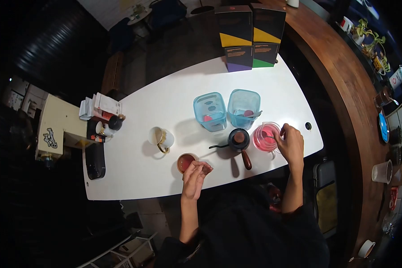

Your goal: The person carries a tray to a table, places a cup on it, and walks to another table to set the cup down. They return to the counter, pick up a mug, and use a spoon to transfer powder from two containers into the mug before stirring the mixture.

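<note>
My right hand is pinched closed at the right rim of a clear glass pitcher with pink liquid; a thin thing, too small to name, runs from its fingers into the pitcher. My left hand, palm turned up and fingers loosely extended, is beside a brown cup of reddish liquid, with nothing clear in it. Between the hands stands a dark pot with a wooden handle and thin spout. Behind are two blue translucent containers with pink items inside.
A white mug stands left of the brown cup. Black boxes are stacked at the table's far edge. Papers and small jars lie at the left, by a cream machine. A wooden counter curves along the right.
</note>
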Demonstrator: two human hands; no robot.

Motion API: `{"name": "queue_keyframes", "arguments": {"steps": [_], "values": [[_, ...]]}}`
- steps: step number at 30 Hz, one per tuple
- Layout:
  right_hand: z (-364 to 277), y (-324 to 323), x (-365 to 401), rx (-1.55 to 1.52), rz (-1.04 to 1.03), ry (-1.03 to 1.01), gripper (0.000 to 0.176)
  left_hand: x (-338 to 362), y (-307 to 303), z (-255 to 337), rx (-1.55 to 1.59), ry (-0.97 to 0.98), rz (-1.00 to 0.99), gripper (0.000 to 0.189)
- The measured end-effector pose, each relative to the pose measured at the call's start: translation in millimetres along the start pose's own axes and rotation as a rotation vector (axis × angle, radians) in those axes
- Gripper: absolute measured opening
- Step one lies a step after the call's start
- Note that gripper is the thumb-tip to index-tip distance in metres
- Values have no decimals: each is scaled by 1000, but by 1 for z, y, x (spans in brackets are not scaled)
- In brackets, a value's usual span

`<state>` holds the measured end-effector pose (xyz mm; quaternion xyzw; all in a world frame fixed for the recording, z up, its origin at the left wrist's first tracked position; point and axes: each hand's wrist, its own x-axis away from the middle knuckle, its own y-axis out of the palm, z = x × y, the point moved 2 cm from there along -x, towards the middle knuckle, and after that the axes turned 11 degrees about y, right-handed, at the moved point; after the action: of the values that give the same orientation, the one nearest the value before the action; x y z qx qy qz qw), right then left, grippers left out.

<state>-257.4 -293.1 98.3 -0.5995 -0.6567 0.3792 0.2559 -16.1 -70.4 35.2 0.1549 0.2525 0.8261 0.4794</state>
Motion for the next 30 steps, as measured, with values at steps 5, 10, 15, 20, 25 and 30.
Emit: {"name": "queue_keyframes", "arguments": {"steps": [5, 10, 15, 20, 25, 30], "values": [[16, 8, 9, 82, 66, 55, 31, -7, -4, -3, 12, -38, 22, 12], [22, 5, 9, 166, -45, 171, 29, -7, 4, -4, -9, -35, -22, 13], [27, 13, 8, 18, -218, 121, 23, 4, 5, 6, -29, 31, 23, 15], [9, -8, 9, -181, 11, -23, 19, 17, -16, 32, -7, 277, 86, 25], [3, -26, 10, -326, 150, -114, 14, 29, -43, 49, 15, 392, 270, 23], [6, -27, 8, -458, 126, -43, 16, 39, -49, 37, 18, 388, 454, 20]]}}
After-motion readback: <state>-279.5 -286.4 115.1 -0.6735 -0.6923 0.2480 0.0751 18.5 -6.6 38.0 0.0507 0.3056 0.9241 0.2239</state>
